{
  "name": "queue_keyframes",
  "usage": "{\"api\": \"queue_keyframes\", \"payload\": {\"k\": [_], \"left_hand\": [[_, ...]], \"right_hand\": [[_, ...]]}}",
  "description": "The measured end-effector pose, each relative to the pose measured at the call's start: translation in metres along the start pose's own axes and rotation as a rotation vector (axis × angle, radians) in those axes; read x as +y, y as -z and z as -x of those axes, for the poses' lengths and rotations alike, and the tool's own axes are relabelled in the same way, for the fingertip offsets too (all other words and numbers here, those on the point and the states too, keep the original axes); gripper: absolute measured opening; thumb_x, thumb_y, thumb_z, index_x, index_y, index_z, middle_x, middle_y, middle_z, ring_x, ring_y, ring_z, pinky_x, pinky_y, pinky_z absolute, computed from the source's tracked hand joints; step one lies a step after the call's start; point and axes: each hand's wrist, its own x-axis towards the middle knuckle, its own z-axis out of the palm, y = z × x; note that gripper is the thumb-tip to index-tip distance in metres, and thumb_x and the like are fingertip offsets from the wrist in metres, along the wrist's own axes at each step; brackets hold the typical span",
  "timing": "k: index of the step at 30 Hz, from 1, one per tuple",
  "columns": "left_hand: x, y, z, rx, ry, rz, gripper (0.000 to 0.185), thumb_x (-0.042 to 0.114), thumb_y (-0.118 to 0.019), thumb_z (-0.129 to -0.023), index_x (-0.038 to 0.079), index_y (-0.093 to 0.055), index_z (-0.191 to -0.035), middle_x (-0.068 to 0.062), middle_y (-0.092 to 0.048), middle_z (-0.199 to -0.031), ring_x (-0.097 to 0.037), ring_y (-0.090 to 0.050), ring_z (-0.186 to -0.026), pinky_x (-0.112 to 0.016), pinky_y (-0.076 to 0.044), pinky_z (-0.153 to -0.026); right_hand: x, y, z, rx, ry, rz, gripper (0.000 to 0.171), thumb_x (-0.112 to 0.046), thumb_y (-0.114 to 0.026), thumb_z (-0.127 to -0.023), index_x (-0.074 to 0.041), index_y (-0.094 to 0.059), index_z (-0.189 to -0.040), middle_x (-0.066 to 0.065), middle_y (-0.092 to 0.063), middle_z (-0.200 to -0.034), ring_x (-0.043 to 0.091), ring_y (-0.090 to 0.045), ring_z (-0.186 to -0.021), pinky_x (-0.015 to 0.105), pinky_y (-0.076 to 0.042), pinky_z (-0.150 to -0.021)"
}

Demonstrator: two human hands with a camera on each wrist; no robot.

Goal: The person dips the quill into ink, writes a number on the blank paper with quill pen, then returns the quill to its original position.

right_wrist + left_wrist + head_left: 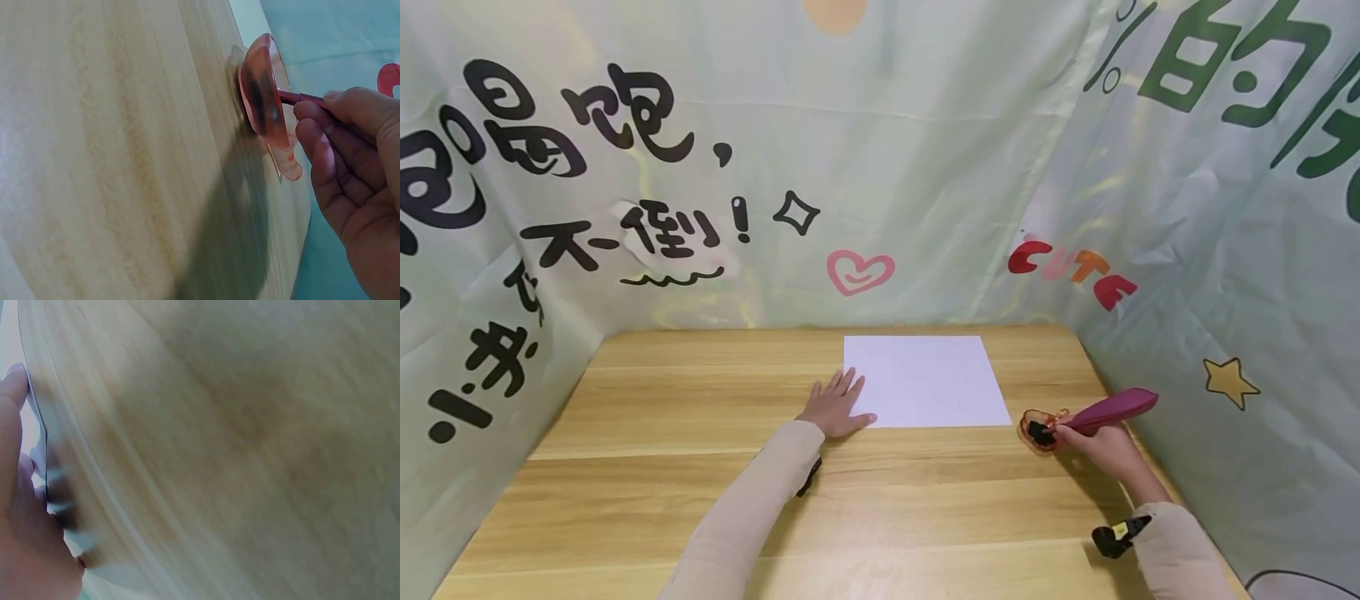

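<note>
My left hand (pixel 837 408) lies with fingers spread on the lower left corner of a white sheet of paper (pixel 932 382). In the left wrist view, the thumb and part of the palm show at the paper's edge. Off to the right, my right hand (pixel 1105 450) pinches a maroon-handled brush (pixel 1118 407) between thumb and fingers. Its lower end sits in a small translucent orange dish (pixel 250 75) holding something black (pixel 1040 432). The dish wall hides the brush's tip. The handle's broad end points up and to the right.
The wooden table (pixel 700 500) extends to a printed cloth backdrop (pixel 925 167) behind the paper and to cloth on both sides. A wrist camera (pixel 1117 537) hangs by my right sleeve (pixel 1180 550). A thin dark cable (pixel 1300 575) curves at the lower right.
</note>
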Motion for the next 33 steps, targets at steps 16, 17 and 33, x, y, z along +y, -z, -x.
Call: {"api": "queue_keyframes", "payload": {"k": [16, 17, 33], "left_hand": [[-0.0017, -0.0037, -0.0016, 0.002, 0.002, -0.014, 0.081, 0.060, -0.042, -0.095, 0.015, -0.013, -0.155, -0.008, -0.003, -0.162, -0.029, -0.002, -0.148, -0.059, -0.005, -0.114], [-0.0015, -0.0036, -0.0019, 0.001, 0.002, -0.015, 0.081, 0.060, -0.042, -0.095, 0.015, -0.013, -0.155, -0.007, -0.003, -0.162, -0.029, -0.002, -0.148, -0.059, -0.005, -0.114], [-0.0067, -0.0079, -0.0061, -0.002, -0.006, -0.012, 0.083, 0.064, -0.039, -0.094, 0.017, -0.010, -0.156, -0.005, 0.000, -0.162, -0.027, 0.001, -0.148, -0.059, -0.003, -0.114]], "right_hand": [[-0.0013, 0.0005, -0.0010, 0.004, 0.011, 0.009, 0.022, -0.014, -0.069, -0.088, 0.006, -0.071, -0.098, 0.017, -0.071, -0.088, 0.000, -0.058, -0.069, 0.021, -0.049, -0.061], [-0.0017, 0.0008, -0.0009, 0.007, 0.007, 0.013, 0.022, -0.014, -0.070, -0.088, 0.006, -0.071, -0.098, 0.017, -0.071, -0.088, 0.000, -0.058, -0.069, 0.021, -0.049, -0.061], [-0.0004, 0.0018, 0.0000, 0.010, 0.009, 0.017, 0.022, -0.015, -0.069, -0.089, 0.005, -0.071, -0.099, 0.017, -0.072, -0.089, -0.002, -0.059, -0.071, 0.020, -0.049, -0.063]]}}
